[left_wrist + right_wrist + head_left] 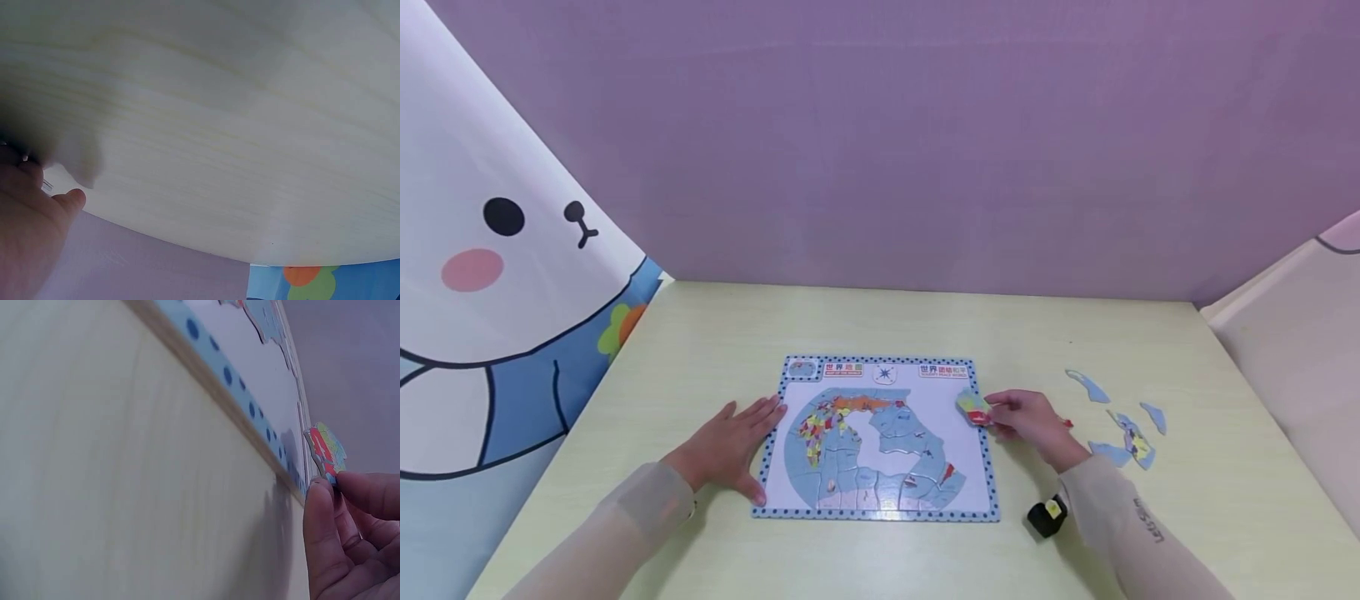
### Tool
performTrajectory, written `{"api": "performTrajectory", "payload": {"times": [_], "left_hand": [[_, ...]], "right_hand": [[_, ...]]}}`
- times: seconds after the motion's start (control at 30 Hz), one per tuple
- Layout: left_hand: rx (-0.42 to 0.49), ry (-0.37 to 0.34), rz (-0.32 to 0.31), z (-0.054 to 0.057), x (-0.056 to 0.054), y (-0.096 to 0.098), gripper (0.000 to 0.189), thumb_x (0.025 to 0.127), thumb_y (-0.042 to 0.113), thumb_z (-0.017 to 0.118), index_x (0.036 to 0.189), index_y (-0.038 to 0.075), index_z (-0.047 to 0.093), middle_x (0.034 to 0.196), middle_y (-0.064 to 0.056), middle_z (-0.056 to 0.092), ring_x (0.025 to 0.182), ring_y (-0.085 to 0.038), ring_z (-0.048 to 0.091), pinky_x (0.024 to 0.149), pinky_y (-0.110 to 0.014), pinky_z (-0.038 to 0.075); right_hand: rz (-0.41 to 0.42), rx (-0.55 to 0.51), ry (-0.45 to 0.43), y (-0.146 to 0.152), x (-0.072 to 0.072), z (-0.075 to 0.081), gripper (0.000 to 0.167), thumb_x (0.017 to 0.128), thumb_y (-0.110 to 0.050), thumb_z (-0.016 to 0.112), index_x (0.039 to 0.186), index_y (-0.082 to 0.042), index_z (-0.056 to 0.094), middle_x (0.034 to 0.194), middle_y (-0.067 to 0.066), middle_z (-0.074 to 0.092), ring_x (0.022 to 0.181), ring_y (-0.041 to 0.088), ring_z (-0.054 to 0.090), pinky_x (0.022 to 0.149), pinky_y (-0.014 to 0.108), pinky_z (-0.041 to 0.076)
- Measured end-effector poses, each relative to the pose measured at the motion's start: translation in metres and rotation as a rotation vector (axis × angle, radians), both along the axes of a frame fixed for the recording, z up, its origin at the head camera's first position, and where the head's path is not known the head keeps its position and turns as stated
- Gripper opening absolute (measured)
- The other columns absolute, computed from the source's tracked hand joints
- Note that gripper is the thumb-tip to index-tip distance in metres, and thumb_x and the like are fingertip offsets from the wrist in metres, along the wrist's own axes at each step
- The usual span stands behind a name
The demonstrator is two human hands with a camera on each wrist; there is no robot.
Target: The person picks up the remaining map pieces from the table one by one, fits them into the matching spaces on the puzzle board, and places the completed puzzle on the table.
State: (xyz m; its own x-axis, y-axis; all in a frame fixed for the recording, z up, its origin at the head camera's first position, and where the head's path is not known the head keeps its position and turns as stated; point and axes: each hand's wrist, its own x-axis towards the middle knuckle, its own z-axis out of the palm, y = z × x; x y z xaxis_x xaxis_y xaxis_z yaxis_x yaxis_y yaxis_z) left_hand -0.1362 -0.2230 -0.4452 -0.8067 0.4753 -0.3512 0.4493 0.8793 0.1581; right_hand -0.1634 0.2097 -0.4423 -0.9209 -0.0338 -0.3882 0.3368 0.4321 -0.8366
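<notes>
A world-map jigsaw board [977, 467] with a blue dotted border lies flat on the table. Pale blue map pieces [842, 479] fill much of its rounded outline, leaving a white gap in the middle. My left hand [730, 442] rests along the board's left edge, fingers spread and straight; the left wrist view catches only part of that hand [31, 231]. Thumb and fingertips of my right hand [1030, 421] pinch a red, yellow-green and blue puzzle piece [972, 407] over the board's right border. In the right wrist view the piece [325, 450] tilts up from the fingertips.
Several loose puzzle pieces [1087, 387] lie scattered on the table to the right, with a red bit [1066, 422] showing behind my right wrist. A small black cube-like object [1047, 517] is by the right sleeve. A purple backdrop [925, 150] rises behind the table.
</notes>
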Motion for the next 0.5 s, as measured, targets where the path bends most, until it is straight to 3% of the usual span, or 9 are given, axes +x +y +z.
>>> {"api": "performTrajectory", "payload": {"times": [0.5], "left_hand": [[0.004,-0.009,0.012,-0.002,0.0,-0.001,0.127,0.055,0.071,0.077,0.15,0.003,0.027,0.156,-0.014,0.024,0.144,-0.035,0.016,0.108,-0.066,0.013]], "right_hand": [[0.027,-0.002,-0.006,-0.021,-0.005,-0.001,0.028,0.094,-0.004,0.056,0.121,0.005,0.059,0.105,0.016,0.064,0.08,0.019,0.06,0.07,0.027,0.054]]}}
